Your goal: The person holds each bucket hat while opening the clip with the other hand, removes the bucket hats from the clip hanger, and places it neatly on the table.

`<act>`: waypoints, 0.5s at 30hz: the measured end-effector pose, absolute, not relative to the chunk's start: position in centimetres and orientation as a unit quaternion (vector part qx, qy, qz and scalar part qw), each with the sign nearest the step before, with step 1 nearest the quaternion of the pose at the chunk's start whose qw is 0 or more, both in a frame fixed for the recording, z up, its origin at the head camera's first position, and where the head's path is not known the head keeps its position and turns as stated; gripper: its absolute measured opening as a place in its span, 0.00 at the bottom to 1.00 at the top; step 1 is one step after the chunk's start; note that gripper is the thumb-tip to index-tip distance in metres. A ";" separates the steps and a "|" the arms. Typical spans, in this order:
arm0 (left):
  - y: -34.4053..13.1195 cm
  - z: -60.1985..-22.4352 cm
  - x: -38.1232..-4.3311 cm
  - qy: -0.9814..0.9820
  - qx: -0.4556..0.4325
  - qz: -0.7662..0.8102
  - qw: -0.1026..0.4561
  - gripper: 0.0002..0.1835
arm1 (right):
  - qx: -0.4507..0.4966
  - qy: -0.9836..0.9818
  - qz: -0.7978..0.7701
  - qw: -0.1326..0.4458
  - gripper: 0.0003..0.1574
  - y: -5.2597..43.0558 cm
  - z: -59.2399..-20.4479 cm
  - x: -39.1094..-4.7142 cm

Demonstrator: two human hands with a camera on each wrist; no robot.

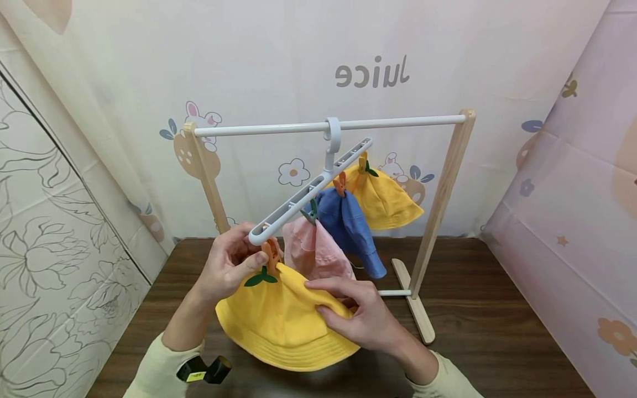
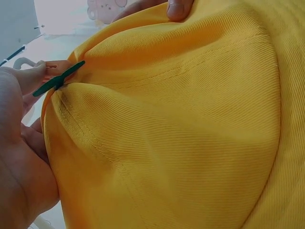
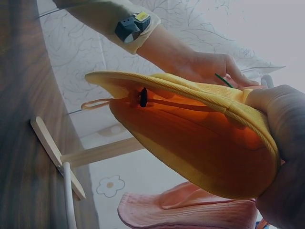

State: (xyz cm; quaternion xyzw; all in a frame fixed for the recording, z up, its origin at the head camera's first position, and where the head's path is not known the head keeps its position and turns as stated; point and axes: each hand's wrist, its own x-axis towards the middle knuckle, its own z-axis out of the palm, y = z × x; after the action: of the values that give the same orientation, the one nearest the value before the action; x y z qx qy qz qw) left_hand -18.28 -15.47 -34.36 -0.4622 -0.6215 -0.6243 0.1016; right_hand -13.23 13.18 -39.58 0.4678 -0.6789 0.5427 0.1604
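Observation:
A yellow bucket hat (image 1: 291, 326) with a green leaf trim (image 1: 261, 277) hangs by its top from an orange clip (image 1: 271, 255) at the near end of a grey-white hanger (image 1: 291, 205). My left hand (image 1: 231, 262) pinches that clip between thumb and fingers. With thumb and forefinger my right hand (image 1: 355, 312) grips the hat's right side. The right wrist view looks into the hat's hollow, where a cord with a black toggle (image 3: 143, 97) shows. Just behind hangs a pink hat (image 1: 318, 251) on a green clip (image 1: 311, 211).
Farther along the hanger hang a blue hat (image 1: 348, 226) and a second yellow hat (image 1: 388, 199). The hanger hooks over the white rail (image 1: 398, 122) of a wooden-legged rack (image 1: 440, 207) on a dark wood table (image 1: 487, 326). Printed curtains (image 1: 249, 66) stand behind and beside it.

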 end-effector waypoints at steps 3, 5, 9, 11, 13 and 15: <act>-15.4 -34.3 -18.2 -0.620 -0.463 -0.626 0.098 0.17 | 0.470 -0.676 0.544 0.162 0.31 13.2 -39.6 -13.3; -15.4 -34.2 -18.2 -0.618 -0.464 -0.628 0.095 0.19 | 0.471 -0.675 0.544 0.163 0.31 13.2 -39.6 -13.3; -15.4 -34.1 -18.2 -0.619 -0.463 -0.627 0.098 0.16 | 0.471 -0.675 0.544 0.164 0.32 13.2 -39.6 -13.3; -15.5 -34.2 -18.2 -0.620 -0.463 -0.625 0.105 0.12 | 0.469 -0.676 0.545 0.162 0.32 13.2 -39.7 -13.3; -15.5 -34.3 -18.2 -0.622 -0.462 -0.623 0.108 0.10 | 0.469 -0.676 0.546 0.160 0.32 13.2 -39.7 -13.3; -15.6 -34.4 -18.3 -0.621 -0.463 -0.623 0.112 0.08 | 0.469 -0.675 0.547 0.158 0.32 13.2 -39.8 -13.3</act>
State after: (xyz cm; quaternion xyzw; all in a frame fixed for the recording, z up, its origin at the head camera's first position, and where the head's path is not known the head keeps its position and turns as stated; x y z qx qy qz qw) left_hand -18.31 -15.59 -34.42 -0.4631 -0.6209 -0.6225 0.1117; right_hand -13.33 13.25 -39.78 0.4693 -0.6748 0.5471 0.1580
